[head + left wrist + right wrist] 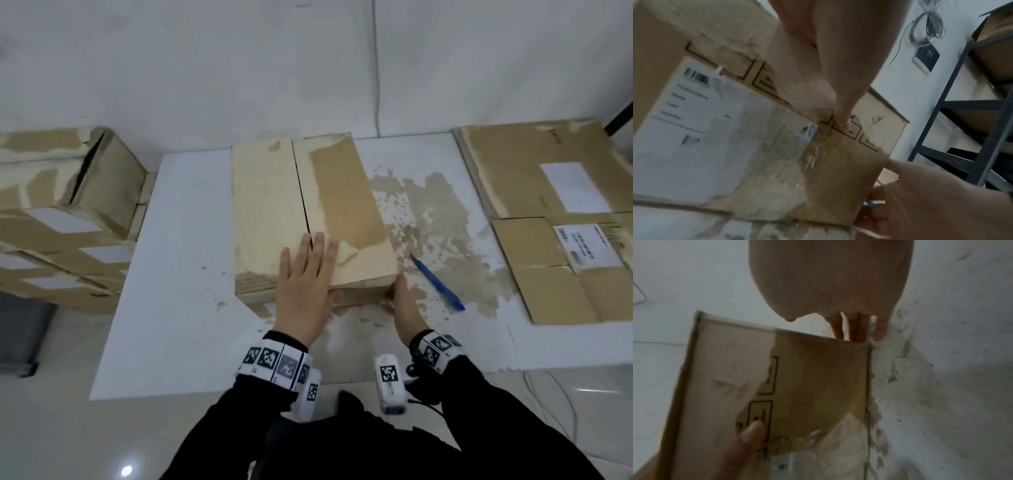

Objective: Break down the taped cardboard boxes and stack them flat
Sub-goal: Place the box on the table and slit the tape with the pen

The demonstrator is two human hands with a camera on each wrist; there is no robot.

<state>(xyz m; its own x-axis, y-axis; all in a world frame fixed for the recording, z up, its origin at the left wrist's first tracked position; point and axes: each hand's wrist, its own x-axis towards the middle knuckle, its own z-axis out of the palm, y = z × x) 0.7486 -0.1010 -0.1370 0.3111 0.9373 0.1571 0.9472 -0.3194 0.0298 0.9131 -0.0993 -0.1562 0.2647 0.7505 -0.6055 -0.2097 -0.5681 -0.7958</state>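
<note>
While my left hand (pixel 303 291) lies flat atop the cardboard box (pixel 308 219) at frame centre, my right hand (pixel 402 301) pinches its near corner; lifting there could skid it onto the blue pen (pixel 438 282).

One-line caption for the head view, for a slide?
Left hand flat atop upright cardboard box; right hand at its near corner, blue pen beside.

Overhead head view (wrists close-in)
</note>
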